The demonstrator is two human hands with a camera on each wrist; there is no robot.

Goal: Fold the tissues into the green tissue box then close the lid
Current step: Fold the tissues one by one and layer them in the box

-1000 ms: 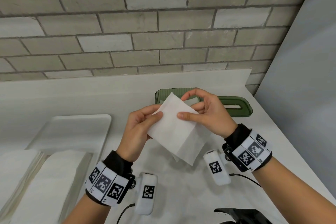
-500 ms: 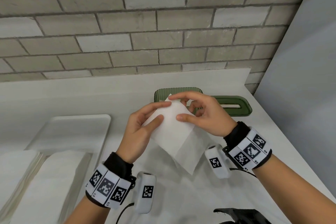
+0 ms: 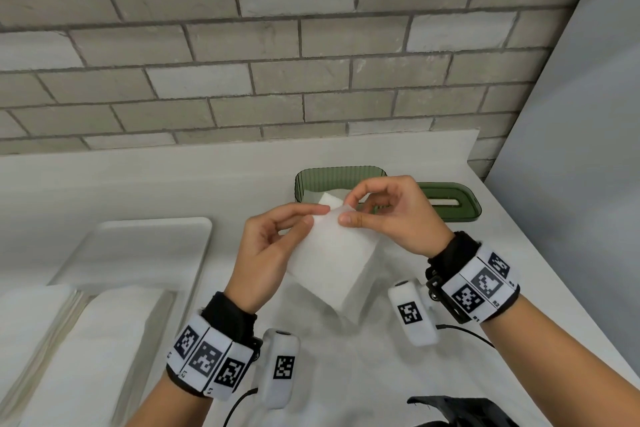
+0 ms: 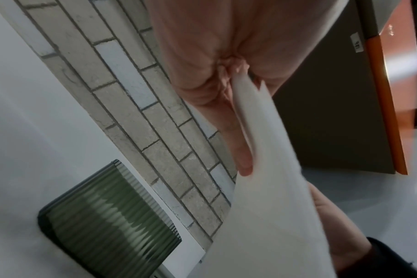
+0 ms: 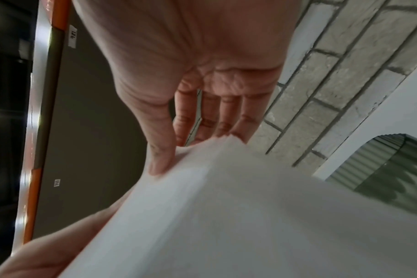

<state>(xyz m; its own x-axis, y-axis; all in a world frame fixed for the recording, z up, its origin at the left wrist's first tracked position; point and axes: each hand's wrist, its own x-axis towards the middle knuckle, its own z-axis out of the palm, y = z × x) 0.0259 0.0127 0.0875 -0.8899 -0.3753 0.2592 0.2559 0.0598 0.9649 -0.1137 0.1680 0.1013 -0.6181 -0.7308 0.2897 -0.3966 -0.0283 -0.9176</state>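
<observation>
I am pinching the tissue (image 3: 332, 253) top corner with both hands' fingers (image 3: 349, 218), just short of the green tissue box (image 3: 341, 173), aligning edges squarely before creasing, I judge.

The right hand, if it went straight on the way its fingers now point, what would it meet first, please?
Judging by the head view, the right hand points left toward the left hand, so it would probably meet those fingertips first through the tissue; depth is uncertain.
</observation>
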